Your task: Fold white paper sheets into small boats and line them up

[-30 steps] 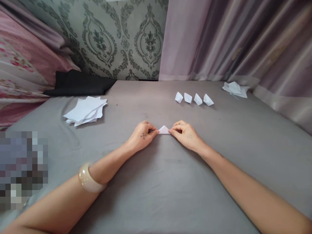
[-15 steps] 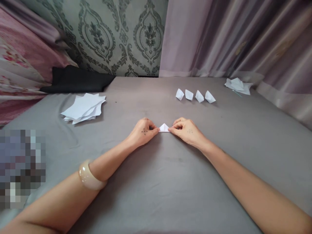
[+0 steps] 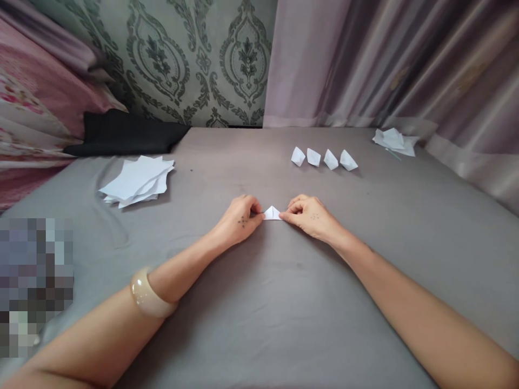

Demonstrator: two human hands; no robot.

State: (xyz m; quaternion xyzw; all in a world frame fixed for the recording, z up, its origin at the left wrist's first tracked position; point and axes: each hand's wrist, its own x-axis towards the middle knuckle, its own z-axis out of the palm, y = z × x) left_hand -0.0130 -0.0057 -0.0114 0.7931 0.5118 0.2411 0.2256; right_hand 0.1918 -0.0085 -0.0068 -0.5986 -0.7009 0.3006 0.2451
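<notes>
Between my hands is a small white folded paper, triangular with a straight lower edge and a crease down its middle. My left hand pinches its left corner between thumb and fingers. At the right corner, my right hand pinches it in the same way. The paper is just over the grey cloth surface; whether it touches the cloth I cannot tell. Beyond my right hand stand several folded white paper shapes in a row.
A loose stack of white paper sheets lies to the left, in front of a black cloth. More white papers rest at the far right by the curtain. Patterned wallpaper rises behind the surface.
My left fingers have shifted slightly on the paper's left corner. Both hands still hold it, and the view has moved a little.
</notes>
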